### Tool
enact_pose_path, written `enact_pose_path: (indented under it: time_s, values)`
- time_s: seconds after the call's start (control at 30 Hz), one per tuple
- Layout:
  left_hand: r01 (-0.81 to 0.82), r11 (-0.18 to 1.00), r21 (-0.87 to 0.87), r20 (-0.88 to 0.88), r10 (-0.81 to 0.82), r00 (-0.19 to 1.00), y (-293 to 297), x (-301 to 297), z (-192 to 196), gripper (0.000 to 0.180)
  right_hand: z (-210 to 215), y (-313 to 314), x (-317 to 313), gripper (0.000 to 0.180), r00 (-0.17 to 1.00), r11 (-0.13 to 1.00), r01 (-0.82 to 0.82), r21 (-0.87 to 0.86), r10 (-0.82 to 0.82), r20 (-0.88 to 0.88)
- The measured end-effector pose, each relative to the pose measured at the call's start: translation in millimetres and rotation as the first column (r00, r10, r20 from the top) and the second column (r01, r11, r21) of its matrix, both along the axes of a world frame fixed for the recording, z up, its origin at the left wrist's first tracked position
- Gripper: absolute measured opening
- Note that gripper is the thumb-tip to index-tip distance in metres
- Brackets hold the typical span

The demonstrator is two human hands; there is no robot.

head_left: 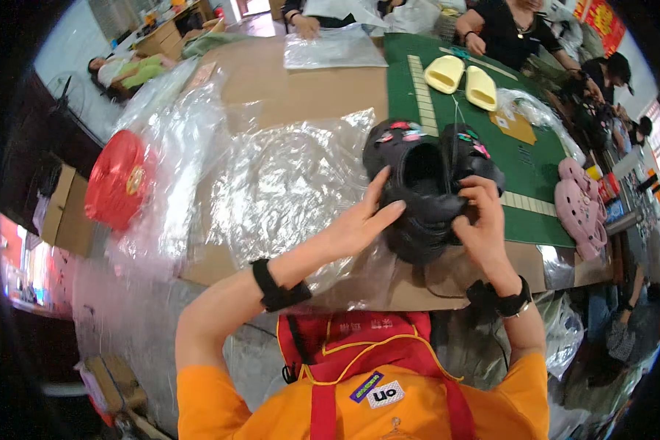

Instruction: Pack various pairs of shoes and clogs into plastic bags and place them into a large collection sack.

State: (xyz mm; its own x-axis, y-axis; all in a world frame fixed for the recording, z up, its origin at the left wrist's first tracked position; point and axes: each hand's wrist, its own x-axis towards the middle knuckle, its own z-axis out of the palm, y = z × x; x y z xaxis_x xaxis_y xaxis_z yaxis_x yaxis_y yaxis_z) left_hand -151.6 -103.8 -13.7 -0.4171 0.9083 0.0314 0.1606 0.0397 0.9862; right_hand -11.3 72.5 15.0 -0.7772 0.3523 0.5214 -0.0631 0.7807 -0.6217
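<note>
A pair of black clogs with colourful charms on their toes is at the front of the table, toes pointing away from me. My left hand (368, 220) grips the side of the left clog (418, 231) near its heel, thumb on top and fingers around the edge. From the other side, my right hand (484, 224) has its fingers curled and pinched at the heel area. The right clog (485, 170) lies close against the left one, partly hidden behind it and my fingers. A thin thread or strap rises near the right clog.
Clear plastic bags (279, 183) spread over the cardboard-covered table (253, 84). Yellow slides (445, 75) lie on a green cutting mat (532, 209), with pink clogs (581, 209) at its right edge. A red round package (117, 180) sits left. Other people work across the table.
</note>
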Motion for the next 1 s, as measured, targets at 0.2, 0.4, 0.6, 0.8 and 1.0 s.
enact_pose_path:
  time_s: [0.2,0.4,0.6,0.8,1.0]
  values:
    - [-0.046,0.978,-0.203,-0.414,-0.043,0.909,-3.3,-7.5,-8.6,0.074,-23.9,8.4,8.0,0.029,0.981,0.859,0.007,0.512,-0.106,0.164]
    - [-0.253,0.891,-0.378,-0.866,-0.244,0.437,-78.4,5.3,-34.2,0.075,-35.3,-3.4,-2.1,0.031,0.985,0.874,-0.035,0.485,-0.053,0.166]
    - [-0.268,0.944,-0.194,-0.923,-0.083,0.377,-114.4,-17.8,-62.4,0.030,-39.1,20.2,-6.6,0.028,0.974,0.960,0.085,0.265,-0.137,0.181]
    - [-0.572,0.820,-0.027,-0.683,0.402,0.609,-125.5,-60.0,-30.3,0.016,-23.8,14.5,-1.8,0.027,0.965,0.936,0.017,0.352,-0.107,0.239]
    - [-0.694,0.696,0.182,-0.374,0.702,0.606,-135.5,-92.3,40.1,0.018,-22.4,11.9,3.8,0.027,0.995,0.920,-0.029,0.391,-0.012,0.103]
